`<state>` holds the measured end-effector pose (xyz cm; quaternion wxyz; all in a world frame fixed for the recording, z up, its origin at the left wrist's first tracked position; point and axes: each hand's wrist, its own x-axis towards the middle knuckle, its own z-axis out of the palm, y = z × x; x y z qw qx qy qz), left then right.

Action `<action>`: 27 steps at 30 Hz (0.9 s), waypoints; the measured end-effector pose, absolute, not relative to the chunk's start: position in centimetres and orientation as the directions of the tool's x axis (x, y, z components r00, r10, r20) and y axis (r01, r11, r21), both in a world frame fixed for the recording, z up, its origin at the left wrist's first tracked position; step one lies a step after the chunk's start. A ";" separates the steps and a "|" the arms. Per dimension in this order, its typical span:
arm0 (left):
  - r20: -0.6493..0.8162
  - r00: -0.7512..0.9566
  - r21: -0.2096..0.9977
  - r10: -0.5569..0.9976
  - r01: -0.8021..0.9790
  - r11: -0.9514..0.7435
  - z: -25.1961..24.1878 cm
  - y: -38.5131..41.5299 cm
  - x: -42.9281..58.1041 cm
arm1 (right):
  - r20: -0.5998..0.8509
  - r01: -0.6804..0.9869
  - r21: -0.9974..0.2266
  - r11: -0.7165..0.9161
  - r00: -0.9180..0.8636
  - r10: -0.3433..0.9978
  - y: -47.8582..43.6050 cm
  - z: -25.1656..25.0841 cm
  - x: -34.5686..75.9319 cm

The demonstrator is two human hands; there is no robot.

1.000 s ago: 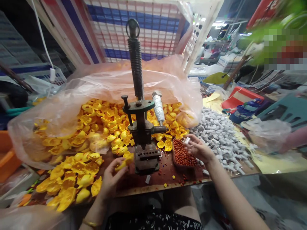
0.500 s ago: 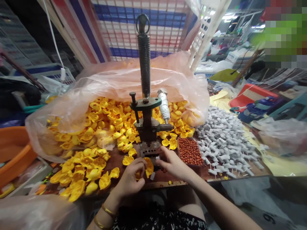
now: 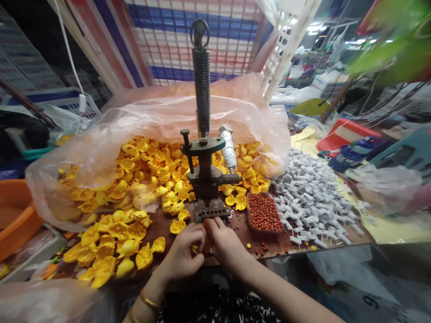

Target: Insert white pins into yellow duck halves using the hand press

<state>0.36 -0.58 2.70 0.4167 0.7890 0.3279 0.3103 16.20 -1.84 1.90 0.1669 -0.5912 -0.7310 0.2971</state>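
Observation:
My left hand [image 3: 183, 253] and my right hand [image 3: 224, 242] are pressed together at the table's front edge, just below the base of a small iron hand press [image 3: 205, 179] with a tall spring. Between the fingers a yellow plastic shell [image 3: 195, 248] shows, held by my left hand. My right hand's fingers close against the same piece; what they pinch is hidden. Loose yellow shells [image 3: 114, 242] lie left of my hands.
A clear plastic bag [image 3: 161, 121] full of yellow shells sits behind the press. A tray of red-brown beads [image 3: 265, 212] and a heap of small grey parts [image 3: 310, 197] lie to the right. An orange basin [image 3: 15, 220] stands far left.
My right hand left the bead tray and grey parts and came in to meet my left hand. Both hands with the yellow shell drew together below the press.

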 end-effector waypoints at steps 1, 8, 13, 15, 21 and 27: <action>0.224 0.580 0.877 0.783 0.230 -0.421 2.7 -0.5 0.3 | -0.070 0.719 -0.683 0.130 -0.242 0.968 -2.0 1.5 16.1; 0.208 0.562 0.964 0.801 0.023 -0.266 3.4 -0.3 0.0 | -0.230 -0.088 -0.944 -0.317 -0.513 0.827 -1.9 0.7 17.3; 0.130 0.625 0.992 0.770 -0.076 -0.105 3.7 0.1 -0.8 | -0.327 -0.135 -0.880 -0.456 -0.525 0.786 -2.1 0.9 17.2; 0.110 0.625 0.990 0.773 -0.141 -0.027 3.3 0.3 -1.0 | -0.343 -0.129 -0.882 -0.454 -0.487 0.804 -2.2 0.7 16.8; 0.220 0.185 0.962 0.958 0.123 -0.244 0.8 -1.1 0.1 | -0.320 -0.230 -0.916 -0.328 -0.075 0.945 -1.9 -0.8 15.4; 0.269 0.188 0.885 0.945 0.339 -0.320 -1.5 -1.8 -0.1 | -0.133 0.299 -0.952 -0.071 -0.193 0.972 -0.4 0.1 20.7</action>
